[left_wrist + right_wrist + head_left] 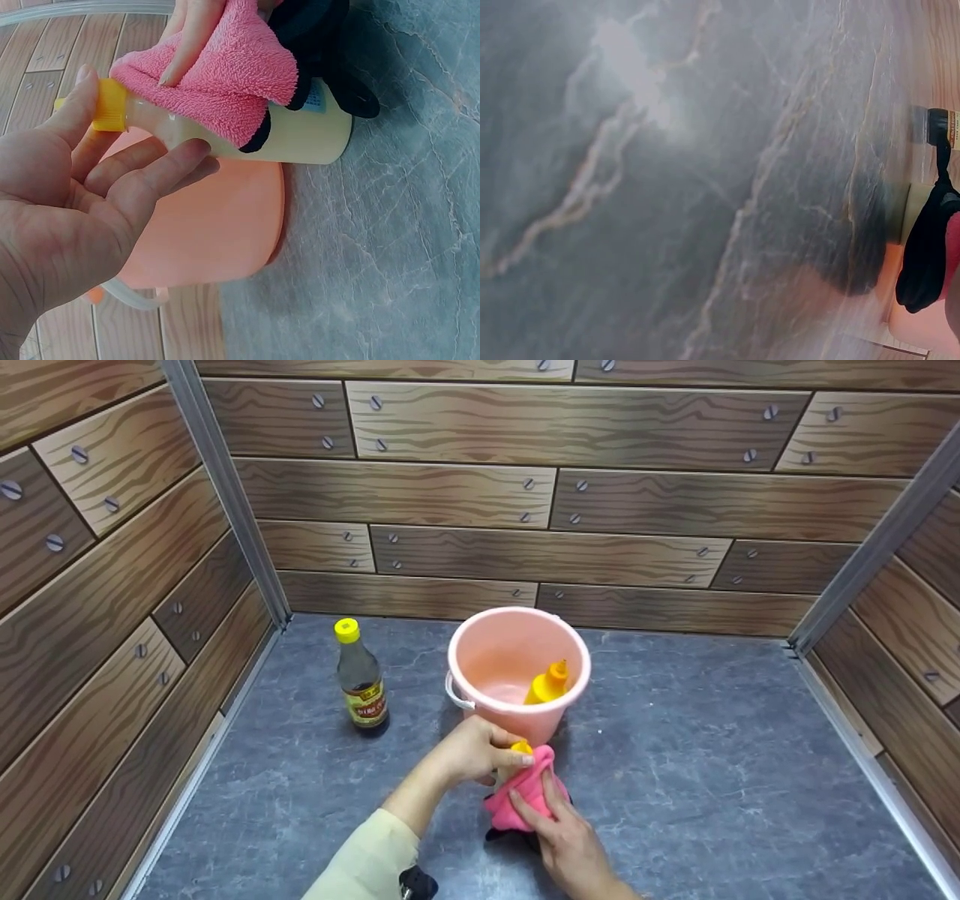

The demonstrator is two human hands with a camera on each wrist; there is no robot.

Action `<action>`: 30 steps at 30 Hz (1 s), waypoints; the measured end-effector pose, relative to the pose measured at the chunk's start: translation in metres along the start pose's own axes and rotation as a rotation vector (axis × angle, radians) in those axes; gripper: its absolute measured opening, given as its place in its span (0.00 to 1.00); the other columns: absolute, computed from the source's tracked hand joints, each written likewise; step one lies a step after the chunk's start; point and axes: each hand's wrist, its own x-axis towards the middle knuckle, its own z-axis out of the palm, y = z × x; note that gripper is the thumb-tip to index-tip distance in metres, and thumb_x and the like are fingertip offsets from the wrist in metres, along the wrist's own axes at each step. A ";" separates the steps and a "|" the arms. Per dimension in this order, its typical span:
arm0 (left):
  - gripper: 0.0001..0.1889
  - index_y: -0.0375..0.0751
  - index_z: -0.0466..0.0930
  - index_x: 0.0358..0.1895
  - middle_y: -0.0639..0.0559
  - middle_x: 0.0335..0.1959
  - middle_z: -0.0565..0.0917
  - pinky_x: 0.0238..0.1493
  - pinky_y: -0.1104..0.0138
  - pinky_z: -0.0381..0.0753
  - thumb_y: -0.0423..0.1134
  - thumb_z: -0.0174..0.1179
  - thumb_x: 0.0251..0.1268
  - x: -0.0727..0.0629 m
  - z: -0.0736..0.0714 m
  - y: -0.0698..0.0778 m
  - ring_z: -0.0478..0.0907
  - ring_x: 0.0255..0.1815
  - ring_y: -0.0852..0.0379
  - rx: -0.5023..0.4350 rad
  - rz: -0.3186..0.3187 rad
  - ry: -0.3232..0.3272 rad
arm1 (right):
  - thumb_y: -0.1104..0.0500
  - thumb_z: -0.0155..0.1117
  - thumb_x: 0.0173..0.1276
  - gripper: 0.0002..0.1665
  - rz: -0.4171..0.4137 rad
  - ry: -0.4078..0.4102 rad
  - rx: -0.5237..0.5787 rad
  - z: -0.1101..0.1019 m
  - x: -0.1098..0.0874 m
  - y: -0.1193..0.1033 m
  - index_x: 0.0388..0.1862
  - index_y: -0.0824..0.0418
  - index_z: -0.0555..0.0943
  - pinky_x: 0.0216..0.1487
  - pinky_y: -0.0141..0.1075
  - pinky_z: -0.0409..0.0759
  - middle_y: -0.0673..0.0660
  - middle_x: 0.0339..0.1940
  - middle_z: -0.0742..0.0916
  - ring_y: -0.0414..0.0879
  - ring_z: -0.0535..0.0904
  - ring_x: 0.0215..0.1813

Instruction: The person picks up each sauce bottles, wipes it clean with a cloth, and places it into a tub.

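Note:
A pale bottle (311, 135) with a yellow cap (111, 105) stands on the floor just in front of the pink bucket (517, 720). My left hand (472, 754) pinches the cap between thumb and fingers, other fingers resting along the bottle's neck. Over the bottle's side lies a pink cloth (232, 67) with black parts (922, 262), covering much of it. My right hand (570, 844) holds this cloth against the bottle, fingers spread over it. The right wrist view shows mostly floor, with the cloth and bottle at its right edge.
Inside the bucket leans a yellow squeeze bottle (549, 686). Left of the bucket stands a dark sauce bottle (364, 682) with a yellow cap. Wood-patterned walls (450, 495) enclose the grey marbled floor (712, 750) at the back and both sides.

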 end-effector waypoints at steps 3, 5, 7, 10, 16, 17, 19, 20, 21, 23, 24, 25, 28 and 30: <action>0.10 0.47 0.94 0.48 0.56 0.40 0.91 0.37 0.55 0.91 0.43 0.76 0.67 0.000 0.001 0.000 0.85 0.37 0.55 -0.002 -0.004 -0.001 | 0.73 0.78 0.52 0.44 0.002 -0.002 0.002 0.000 -0.002 0.000 0.69 0.47 0.85 0.54 0.45 0.88 0.76 0.74 0.74 0.68 0.79 0.67; 0.11 0.47 0.94 0.48 0.55 0.40 0.91 0.37 0.54 0.91 0.44 0.76 0.67 0.000 0.001 0.001 0.85 0.37 0.55 -0.003 -0.005 -0.001 | 0.74 0.78 0.50 0.46 0.005 -0.008 -0.002 0.001 -0.004 0.000 0.69 0.47 0.85 0.53 0.44 0.88 0.76 0.74 0.74 0.67 0.79 0.67; 0.11 0.46 0.94 0.48 0.55 0.40 0.91 0.38 0.54 0.91 0.43 0.76 0.67 -0.001 0.001 0.002 0.85 0.37 0.55 -0.013 -0.003 -0.002 | 0.75 0.80 0.48 0.48 0.009 -0.011 -0.010 0.001 -0.007 0.000 0.69 0.47 0.85 0.53 0.43 0.88 0.75 0.74 0.75 0.67 0.80 0.66; 0.10 0.44 0.94 0.48 0.53 0.39 0.91 0.39 0.52 0.91 0.42 0.76 0.67 -0.001 0.001 0.003 0.86 0.36 0.53 -0.042 0.005 -0.005 | 0.76 0.79 0.46 0.49 0.008 -0.009 -0.010 0.001 -0.008 0.000 0.69 0.47 0.85 0.52 0.43 0.88 0.75 0.73 0.75 0.67 0.81 0.65; 0.10 0.45 0.94 0.48 0.52 0.41 0.91 0.40 0.51 0.91 0.42 0.76 0.67 -0.002 0.000 0.001 0.88 0.39 0.51 -0.043 0.015 0.001 | 0.77 0.79 0.46 0.50 0.014 -0.013 0.002 0.002 -0.009 0.000 0.70 0.48 0.84 0.51 0.45 0.89 0.77 0.73 0.75 0.67 0.82 0.63; 0.10 0.45 0.94 0.48 0.52 0.41 0.91 0.40 0.51 0.91 0.42 0.76 0.67 -0.002 0.000 0.001 0.88 0.39 0.51 -0.038 0.016 0.002 | 0.77 0.79 0.46 0.50 0.018 -0.016 0.002 0.002 -0.009 0.000 0.70 0.48 0.84 0.50 0.45 0.89 0.77 0.72 0.75 0.67 0.82 0.63; 0.10 0.46 0.94 0.48 0.52 0.41 0.91 0.40 0.50 0.91 0.42 0.76 0.67 -0.002 0.001 0.001 0.88 0.39 0.51 -0.041 0.016 0.004 | 0.77 0.80 0.44 0.51 0.025 -0.023 -0.002 0.002 -0.010 -0.001 0.70 0.48 0.84 0.49 0.45 0.89 0.77 0.72 0.75 0.67 0.82 0.63; 0.10 0.45 0.94 0.47 0.52 0.40 0.91 0.40 0.50 0.91 0.42 0.76 0.67 -0.002 0.002 0.001 0.88 0.39 0.51 -0.048 0.014 0.003 | 0.78 0.80 0.44 0.52 0.029 -0.027 -0.008 0.002 -0.011 -0.001 0.70 0.48 0.84 0.48 0.45 0.89 0.77 0.72 0.76 0.67 0.83 0.62; 0.09 0.44 0.94 0.47 0.51 0.39 0.91 0.41 0.50 0.91 0.42 0.76 0.67 -0.002 0.002 0.000 0.88 0.38 0.51 -0.053 0.013 0.004 | 0.78 0.80 0.43 0.52 0.030 -0.029 -0.008 0.002 -0.011 -0.001 0.69 0.48 0.85 0.48 0.45 0.89 0.77 0.72 0.76 0.67 0.83 0.61; 0.09 0.44 0.94 0.47 0.51 0.38 0.91 0.41 0.51 0.91 0.41 0.76 0.67 -0.002 0.003 0.000 0.88 0.38 0.50 -0.062 0.008 0.005 | 0.78 0.79 0.42 0.52 0.031 -0.033 -0.010 0.002 -0.013 -0.001 0.68 0.49 0.85 0.48 0.45 0.89 0.77 0.71 0.77 0.67 0.83 0.61; 0.09 0.43 0.94 0.47 0.51 0.38 0.91 0.41 0.51 0.91 0.40 0.76 0.67 -0.002 0.003 0.000 0.88 0.38 0.50 -0.067 0.006 0.005 | 0.78 0.79 0.41 0.52 0.031 -0.034 -0.010 0.002 -0.013 -0.001 0.68 0.49 0.85 0.47 0.44 0.89 0.77 0.71 0.77 0.66 0.84 0.61; 0.09 0.43 0.94 0.47 0.50 0.38 0.91 0.41 0.51 0.91 0.40 0.75 0.67 -0.002 0.003 0.000 0.89 0.38 0.50 -0.071 0.003 0.004 | 0.78 0.79 0.41 0.51 0.032 -0.034 -0.009 0.002 -0.013 -0.001 0.68 0.49 0.85 0.48 0.45 0.89 0.77 0.70 0.77 0.66 0.84 0.61; 0.09 0.43 0.94 0.47 0.51 0.38 0.91 0.42 0.51 0.91 0.39 0.75 0.68 -0.002 0.003 0.000 0.88 0.38 0.51 -0.075 -0.002 0.004 | 0.78 0.79 0.41 0.51 0.031 -0.035 -0.007 0.001 -0.014 -0.001 0.68 0.49 0.86 0.49 0.45 0.89 0.77 0.70 0.78 0.67 0.83 0.61; 0.09 0.43 0.94 0.47 0.50 0.38 0.91 0.42 0.51 0.91 0.39 0.75 0.68 -0.002 0.003 0.001 0.88 0.37 0.51 -0.079 -0.002 0.004 | 0.78 0.80 0.41 0.51 0.032 -0.035 -0.007 0.001 -0.014 -0.001 0.67 0.48 0.86 0.49 0.46 0.89 0.77 0.69 0.78 0.67 0.83 0.61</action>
